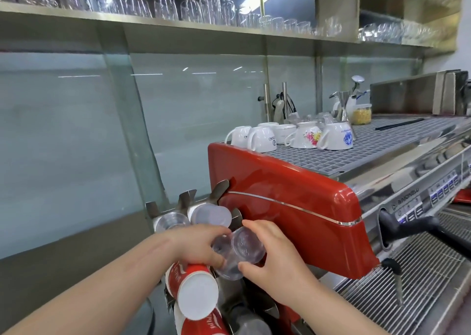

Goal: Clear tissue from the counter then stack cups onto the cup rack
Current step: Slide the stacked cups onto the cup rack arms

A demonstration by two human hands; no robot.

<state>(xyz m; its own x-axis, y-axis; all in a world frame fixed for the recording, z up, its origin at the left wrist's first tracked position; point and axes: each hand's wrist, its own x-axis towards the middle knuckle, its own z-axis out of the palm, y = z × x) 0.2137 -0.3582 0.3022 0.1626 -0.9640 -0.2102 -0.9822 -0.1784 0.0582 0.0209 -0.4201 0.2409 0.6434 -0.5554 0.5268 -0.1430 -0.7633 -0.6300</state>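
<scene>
Clear plastic cups (238, 251) sat between both hands at the cup rack (188, 202) beside the red coffee machine (293, 207) — left hand (201, 245) and right hand (270, 260) each curled round the stack. Likely light, thin, slippery and easily crushed — best held gently by the sides.

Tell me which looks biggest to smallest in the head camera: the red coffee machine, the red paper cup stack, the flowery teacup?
1. red coffee machine, by far the largest.
2. red paper cup stack; it sits near the camera, which enlarges it.
3. flowery teacup, smallest, but farther away, so its true size against the stack is unsure.
</scene>
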